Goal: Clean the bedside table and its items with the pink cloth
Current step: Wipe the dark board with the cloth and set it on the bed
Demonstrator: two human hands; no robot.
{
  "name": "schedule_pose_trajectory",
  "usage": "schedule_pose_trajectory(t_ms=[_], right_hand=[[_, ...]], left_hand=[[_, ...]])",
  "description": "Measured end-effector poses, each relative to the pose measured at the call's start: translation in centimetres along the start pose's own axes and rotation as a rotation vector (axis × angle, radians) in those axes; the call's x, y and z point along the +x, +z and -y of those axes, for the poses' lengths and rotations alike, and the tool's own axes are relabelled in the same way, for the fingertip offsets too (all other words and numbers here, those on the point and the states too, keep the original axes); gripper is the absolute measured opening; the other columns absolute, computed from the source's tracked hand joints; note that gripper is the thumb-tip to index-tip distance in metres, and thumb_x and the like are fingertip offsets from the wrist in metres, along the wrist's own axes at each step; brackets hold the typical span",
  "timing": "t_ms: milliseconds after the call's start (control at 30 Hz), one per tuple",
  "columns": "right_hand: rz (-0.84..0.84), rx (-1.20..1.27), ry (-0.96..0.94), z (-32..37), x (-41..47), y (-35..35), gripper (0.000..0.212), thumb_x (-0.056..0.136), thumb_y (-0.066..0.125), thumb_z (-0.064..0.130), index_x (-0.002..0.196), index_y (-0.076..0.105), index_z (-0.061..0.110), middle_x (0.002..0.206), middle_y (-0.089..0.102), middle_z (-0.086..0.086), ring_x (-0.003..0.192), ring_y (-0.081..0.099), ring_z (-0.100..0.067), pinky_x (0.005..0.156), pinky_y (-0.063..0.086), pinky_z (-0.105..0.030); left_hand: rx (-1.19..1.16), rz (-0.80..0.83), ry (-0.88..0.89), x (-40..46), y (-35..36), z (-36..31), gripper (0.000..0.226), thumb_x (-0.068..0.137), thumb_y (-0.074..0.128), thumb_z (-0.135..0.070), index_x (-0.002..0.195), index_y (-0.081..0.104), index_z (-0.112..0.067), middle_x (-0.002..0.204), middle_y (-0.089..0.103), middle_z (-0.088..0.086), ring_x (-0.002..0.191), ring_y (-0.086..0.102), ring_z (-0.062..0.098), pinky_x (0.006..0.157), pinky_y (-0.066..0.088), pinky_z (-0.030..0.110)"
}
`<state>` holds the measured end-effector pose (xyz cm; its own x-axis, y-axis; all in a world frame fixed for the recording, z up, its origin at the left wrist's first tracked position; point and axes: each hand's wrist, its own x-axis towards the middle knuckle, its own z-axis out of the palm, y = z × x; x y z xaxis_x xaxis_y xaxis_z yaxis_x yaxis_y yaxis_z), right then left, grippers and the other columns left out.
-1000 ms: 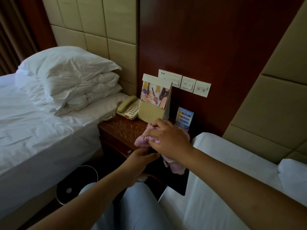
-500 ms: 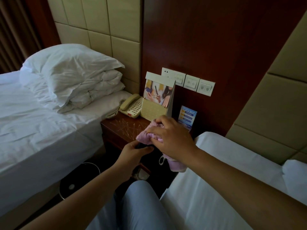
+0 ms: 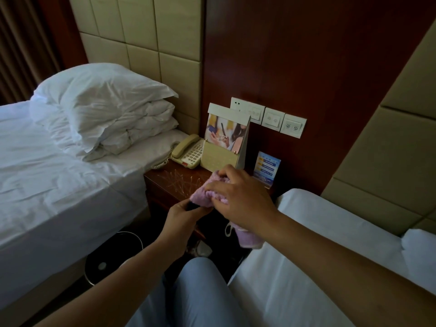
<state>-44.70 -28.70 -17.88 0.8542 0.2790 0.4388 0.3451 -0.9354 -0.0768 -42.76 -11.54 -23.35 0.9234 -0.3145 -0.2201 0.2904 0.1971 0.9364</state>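
The scene is dimly lit, with soft light caught on the white bedding (image 3: 59, 166) at left, the lower centre left in shadow, and lines bowed toward the frame edges.

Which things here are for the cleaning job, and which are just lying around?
For the job: pink cloth, right hand, left hand holding a small dark item, bedside table, phone, calendar, blue card.

Just there: pillow, bin, wall switches.
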Motion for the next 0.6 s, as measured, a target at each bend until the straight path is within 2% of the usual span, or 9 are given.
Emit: schedule_pose_trajectory(t_ms=[100, 167, 233, 267, 333, 367, 400, 500, 600], right_hand=[[-0.012, 0.017, 0.193, -1.8, 1.0, -0.8, 0.029, 0.094, 0.062, 0.036, 0.122, 0.07, 0.037, 0.124, 0.051, 0.001, 0.114, 0.054, -0.022, 0.074, 0.045, -0.03], [-0.004, 0.026, 0.232, -1.8, 1.2, -1.2, 0.03, 0.095, 0.061, 0.038, 0.124, 0.069, 0.036, 0.124, 0.05, 0.001, 0.115, 0.052, -0.022, 0.077, 0.046, -0.031], [0.006, 0.039, 0.141, 0.0, 1.3, -1.3, 0.031, 0.096, 0.059, 0.038, 0.125, 0.067, 0.034, 0.125, 0.049, -0.001, 0.112, 0.052, -0.023, 0.081, 0.052, -0.038], [0.012, 0.037, 0.073, 1.3, 1.4, -1.2, 0.03, 0.096, 0.059, 0.038, 0.125, 0.067, 0.034, 0.125, 0.049, -0.001, 0.11, 0.053, -0.022, 0.081, 0.053, -0.038], [0.007, 0.008, -0.034, 3.0, 1.7, -0.8, 0.03, 0.093, 0.062, 0.039, 0.122, 0.067, 0.037, 0.124, 0.05, -0.001, 0.105, 0.054, -0.021, 0.079, 0.052, -0.037], [0.005, -0.002, -0.049, 3.2, 1.8, -0.7, 0.03, 0.092, 0.064, 0.039, 0.121, 0.068, 0.037, 0.123, 0.051, -0.001, 0.104, 0.054, -0.021, 0.079, 0.051, -0.037], [0.006, -0.008, -0.047, 2.9, 2.0, -0.8, 0.03, 0.091, 0.064, 0.038, 0.121, 0.068, 0.036, 0.124, 0.051, -0.002, 0.104, 0.055, -0.022, 0.079, 0.052, -0.038], [0.022, -0.003, -0.002, 0.3, 1.6, -1.0, 0.027, 0.093, 0.063, 0.037, 0.12, 0.069, 0.035, 0.123, 0.052, -0.002, 0.105, 0.056, -0.024, 0.071, 0.053, -0.035], [0.078, -0.036, 0.171, -3.3, 0.5, -0.5, 0.025, 0.095, 0.06, 0.039, 0.118, 0.069, 0.037, 0.121, 0.051, 0.002, 0.107, 0.057, -0.023, 0.068, 0.047, -0.03]], left_hand=[[-0.031, -0.017, -0.023, -0.4, 0.2, -0.6, 0.024, 0.089, 0.074, -0.007, 0.112, 0.074, -0.008, 0.105, 0.078, 0.016, 0.099, 0.075, 0.034, 0.097, 0.056, 0.05], [-0.005, -0.018, -0.023, -0.3, 0.2, -0.7, 0.021, 0.089, 0.075, -0.009, 0.11, 0.074, -0.009, 0.103, 0.078, 0.015, 0.097, 0.076, 0.034, 0.096, 0.057, 0.052], [0.052, 0.015, 0.041, -0.2, 0.5, -0.6, 0.016, 0.09, 0.072, -0.007, 0.106, 0.075, -0.007, 0.102, 0.078, 0.016, 0.098, 0.075, 0.036, 0.096, 0.056, 0.052], [0.084, 0.022, 0.096, -0.1, 0.8, -0.5, 0.015, 0.091, 0.069, -0.004, 0.104, 0.075, -0.007, 0.099, 0.078, 0.014, 0.097, 0.074, 0.035, 0.093, 0.058, 0.047], [0.109, 0.007, 0.198, -0.2, 1.5, -0.6, 0.025, 0.093, 0.06, 0.006, 0.107, 0.07, -0.012, 0.095, 0.078, 0.006, 0.091, 0.075, 0.023, 0.076, 0.059, 0.03], [0.101, 0.007, 0.211, -0.3, 1.6, -0.6, 0.03, 0.093, 0.057, 0.008, 0.11, 0.069, -0.013, 0.095, 0.078, 0.005, 0.09, 0.074, 0.019, 0.072, 0.057, 0.026], [0.088, 0.017, 0.194, -0.3, 1.6, -0.7, 0.028, 0.092, 0.059, 0.008, 0.111, 0.07, -0.01, 0.097, 0.078, 0.008, 0.092, 0.074, 0.022, 0.074, 0.058, 0.028], [0.024, 0.057, 0.059, -0.7, 0.7, -0.9, 0.018, 0.091, 0.07, -0.004, 0.108, 0.075, -0.004, 0.106, 0.076, 0.02, 0.104, 0.072, 0.039, 0.095, 0.056, 0.05], [0.002, 0.042, -0.054, -0.9, -0.3, -0.9, 0.024, 0.09, 0.072, -0.009, 0.113, 0.075, -0.008, 0.109, 0.077, 0.018, 0.102, 0.074, 0.036, 0.098, 0.055, 0.053]])
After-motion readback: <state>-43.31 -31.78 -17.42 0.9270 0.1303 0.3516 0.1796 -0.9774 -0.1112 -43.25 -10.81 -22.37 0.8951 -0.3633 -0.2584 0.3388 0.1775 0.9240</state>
